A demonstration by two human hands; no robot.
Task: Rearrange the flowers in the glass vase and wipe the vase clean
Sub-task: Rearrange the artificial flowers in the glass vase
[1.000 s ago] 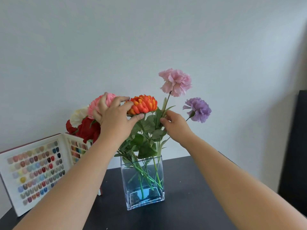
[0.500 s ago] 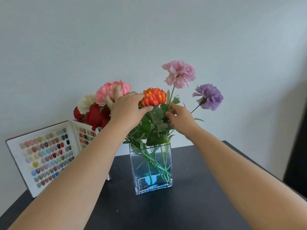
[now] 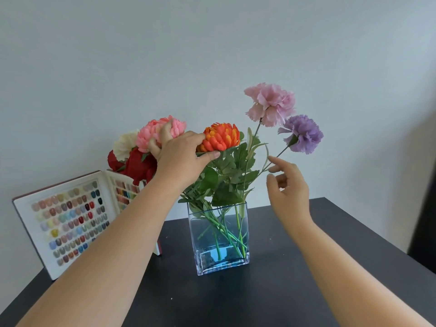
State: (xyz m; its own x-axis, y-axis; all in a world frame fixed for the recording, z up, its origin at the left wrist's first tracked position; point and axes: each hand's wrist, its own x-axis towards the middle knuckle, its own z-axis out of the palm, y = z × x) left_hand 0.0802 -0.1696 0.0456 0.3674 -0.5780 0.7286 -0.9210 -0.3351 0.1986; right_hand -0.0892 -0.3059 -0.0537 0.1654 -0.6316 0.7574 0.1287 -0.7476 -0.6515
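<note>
A square glass vase (image 3: 219, 260) with water stands on the dark table (image 3: 271, 293). It holds an orange flower (image 3: 223, 139), a coral pink flower (image 3: 151, 134), a cream flower (image 3: 123, 143), a red flower (image 3: 139, 167), a pale pink carnation (image 3: 271, 103) and a purple carnation (image 3: 303, 134). My left hand (image 3: 180, 159) reaches between the coral and orange blooms, thumb under the orange head and fingers against the coral one. My right hand (image 3: 289, 190) hovers free to the right of the leaves, fingers loosely curled, one fingertip near the purple carnation's stem.
An open nail colour sample book (image 3: 68, 223) leans against the wall at the left, behind my left forearm. A pale wall stands right behind the table. A dark panel (image 3: 424, 197) rises at the far right edge.
My right hand has let go of the stems and pulled back to the right, opening. The left hand stays among the orange and coral blooms. The camera has tilted, shifting the view.
</note>
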